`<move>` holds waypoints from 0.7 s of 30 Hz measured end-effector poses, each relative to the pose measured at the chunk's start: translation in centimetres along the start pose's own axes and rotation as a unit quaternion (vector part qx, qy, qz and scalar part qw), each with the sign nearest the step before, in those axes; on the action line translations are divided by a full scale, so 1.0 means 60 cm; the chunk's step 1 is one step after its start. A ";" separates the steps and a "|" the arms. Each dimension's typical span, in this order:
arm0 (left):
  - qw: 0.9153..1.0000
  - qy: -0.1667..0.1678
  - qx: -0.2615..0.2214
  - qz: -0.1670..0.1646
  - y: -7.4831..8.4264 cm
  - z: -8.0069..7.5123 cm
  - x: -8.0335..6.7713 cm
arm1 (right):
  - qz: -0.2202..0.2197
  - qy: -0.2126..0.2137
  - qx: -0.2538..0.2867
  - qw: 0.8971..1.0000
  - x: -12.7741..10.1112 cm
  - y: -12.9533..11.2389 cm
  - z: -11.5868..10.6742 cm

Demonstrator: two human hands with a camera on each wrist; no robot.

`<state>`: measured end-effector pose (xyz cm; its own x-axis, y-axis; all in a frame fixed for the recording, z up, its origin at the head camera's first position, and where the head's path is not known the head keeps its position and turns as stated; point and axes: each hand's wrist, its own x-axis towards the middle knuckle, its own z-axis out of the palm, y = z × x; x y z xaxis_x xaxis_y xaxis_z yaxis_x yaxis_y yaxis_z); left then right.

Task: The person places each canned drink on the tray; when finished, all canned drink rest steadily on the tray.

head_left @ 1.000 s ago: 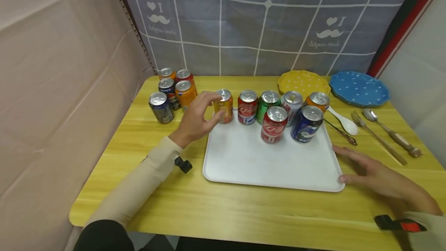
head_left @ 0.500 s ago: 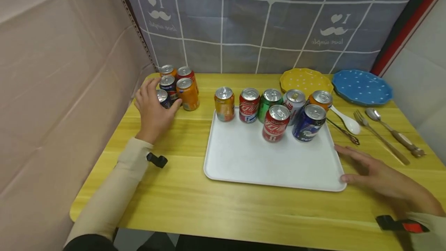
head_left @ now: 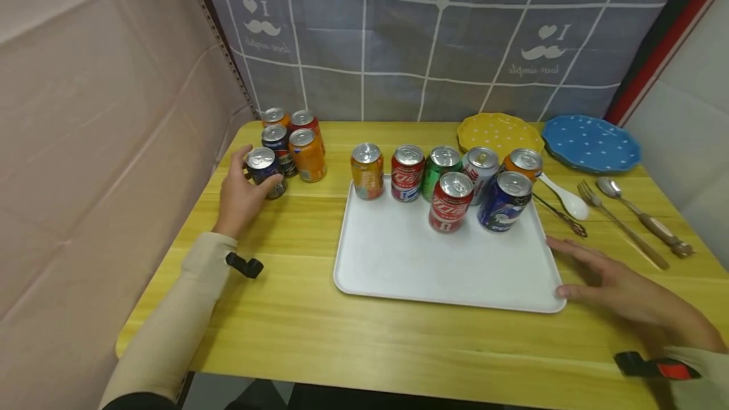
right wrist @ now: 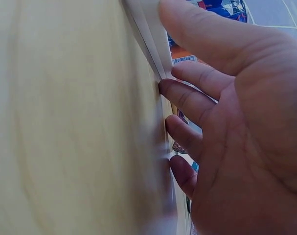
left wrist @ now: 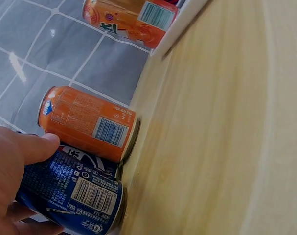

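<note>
My left hand has its thumb and fingers around a dark blue soda can, the nearest of the cluster at the table's left. Its thumb lies along the can's upper side in the left wrist view; part of the fingers is hidden behind the can. A white tray lies mid-table, bearing several upright soda cans, among them a red one and a blue one. My right hand touches the tray's right edge with extended fingers.
Behind the dark blue can stand another dark can, an orange can and others. Yellow and blue plates lie at the back right. A white spoon, a fork and a metal spoon lie right of the tray.
My left hand has gone left from the yellow-orange can at the tray's back left corner to the dark blue can, then lowered around it. The right hand stays at the tray's edge.
</note>
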<state>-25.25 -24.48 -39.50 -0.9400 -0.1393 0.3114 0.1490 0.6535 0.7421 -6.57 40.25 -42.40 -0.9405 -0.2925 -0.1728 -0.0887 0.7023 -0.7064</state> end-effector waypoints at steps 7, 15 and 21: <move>1.000 0.002 0.011 -0.007 0.010 0.001 -0.008 | 0.006 0.002 -0.009 1.000 -0.001 -0.003 0.001; 0.999 -0.027 -0.016 0.041 0.063 0.019 -0.033 | 0.009 0.000 -0.007 1.000 -0.002 0.002 0.000; 0.989 -0.073 -0.066 0.114 0.132 0.036 -0.070 | 0.011 -0.002 -0.010 1.000 0.000 0.001 0.002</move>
<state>-20.77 -17.12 -36.23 -0.9102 0.1161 0.3976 0.3920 0.5515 0.7363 -6.56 40.24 -42.52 -0.9409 -0.2792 -0.1917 -0.0736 0.7211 -0.6889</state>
